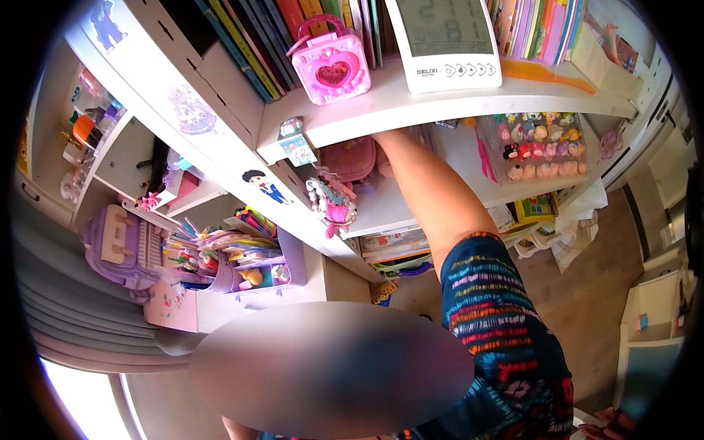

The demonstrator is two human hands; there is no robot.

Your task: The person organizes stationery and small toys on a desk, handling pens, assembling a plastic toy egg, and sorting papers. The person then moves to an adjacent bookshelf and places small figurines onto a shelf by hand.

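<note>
My right arm, in a dark sleeve with colourful stripes, reaches up into the shelf space below the upper board. The wrist end of my right hand (390, 144) shows beside a pink zipped case (347, 160); the board's edge hides most of the fingers. Whether they grip or touch anything cannot be seen. A beaded charm with a pink piece (334, 205) hangs in front of the case. Farther right on the same shelf are a pink strip-like item (485, 155) and a clear box of small figures (544, 145). My left hand is out of view.
Above, the upper board (440, 101) carries books, a pink heart-fronted toy case (332, 66) and a digital clock (449, 44). To the left stand a purple organizer (292, 257) full of pens and a purple bag (121, 246). A blurred oval covers the lower middle.
</note>
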